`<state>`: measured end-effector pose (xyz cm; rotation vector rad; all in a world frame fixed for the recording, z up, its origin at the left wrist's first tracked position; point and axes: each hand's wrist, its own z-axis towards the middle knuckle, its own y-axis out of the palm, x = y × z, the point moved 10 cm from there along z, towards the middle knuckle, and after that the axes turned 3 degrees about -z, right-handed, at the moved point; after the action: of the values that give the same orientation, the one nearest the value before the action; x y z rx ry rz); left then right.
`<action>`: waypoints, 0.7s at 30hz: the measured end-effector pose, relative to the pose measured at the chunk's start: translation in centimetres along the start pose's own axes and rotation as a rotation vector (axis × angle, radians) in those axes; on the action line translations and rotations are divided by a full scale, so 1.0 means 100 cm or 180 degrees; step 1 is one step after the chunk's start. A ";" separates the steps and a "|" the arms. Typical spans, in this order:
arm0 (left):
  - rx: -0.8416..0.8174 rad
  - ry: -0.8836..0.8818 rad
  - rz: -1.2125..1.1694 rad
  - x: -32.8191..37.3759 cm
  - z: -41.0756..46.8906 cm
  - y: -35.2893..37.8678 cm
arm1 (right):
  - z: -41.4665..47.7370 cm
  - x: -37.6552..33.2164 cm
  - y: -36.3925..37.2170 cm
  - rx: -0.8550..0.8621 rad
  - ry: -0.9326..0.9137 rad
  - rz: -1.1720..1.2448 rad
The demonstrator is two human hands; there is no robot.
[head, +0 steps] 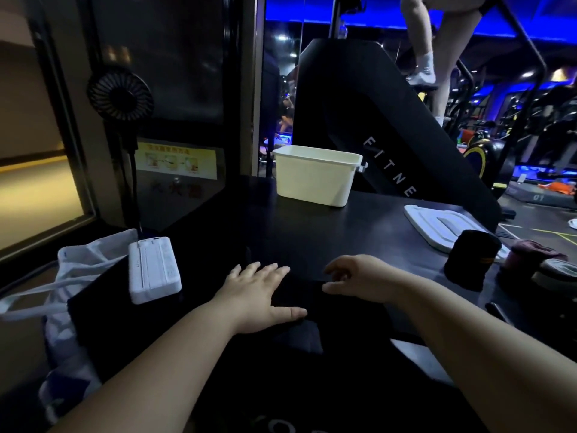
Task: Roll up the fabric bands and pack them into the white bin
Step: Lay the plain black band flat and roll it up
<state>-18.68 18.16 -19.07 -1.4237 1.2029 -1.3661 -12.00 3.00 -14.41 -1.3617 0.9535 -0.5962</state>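
A black fabric band (299, 295) lies flat on the dark table, hard to make out against it. My left hand (259, 292) lies on its left end with fingers spread and straight. My right hand (356, 278) is at the band's right part, fingers curled with the tips at the fabric edge; whether it pinches the cloth is unclear. The white bin (315, 175) stands upright at the far middle of the table. A rolled black band (468, 260) stands at the right, and a dark red band (530, 254) lies beside it.
The bin's white lid (443, 225) lies at the right behind the rolled band. A white power bank (153, 268) and a white bag (81, 267) sit at the left. A small black fan (120, 95) stands at the back left. A black fitness machine (374, 120) rises behind the table.
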 end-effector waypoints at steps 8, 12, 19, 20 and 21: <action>-0.0009 0.0030 -0.0261 0.004 0.004 -0.011 | 0.025 -0.016 0.016 -0.0437 0.0070 -0.0570; 0.0091 0.0187 0.0069 0.007 0.019 -0.016 | 0.023 -0.002 0.010 -0.0484 0.0183 -0.0502; 0.0623 0.0435 0.0526 0.032 0.048 -0.035 | 0.027 0.039 -0.001 -0.0454 0.0536 -0.0594; 0.0682 0.0504 0.0484 0.039 0.054 -0.036 | 0.028 0.046 -0.004 -0.0368 0.0634 -0.0546; 0.0658 0.0539 0.0368 0.046 0.060 -0.034 | 0.030 0.054 -0.008 -0.0272 0.0739 -0.0499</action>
<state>-12.55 14.09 -15.25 -1.0963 1.1928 -1.5057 -6.59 0.02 -14.98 -1.4748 1.0739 -0.8551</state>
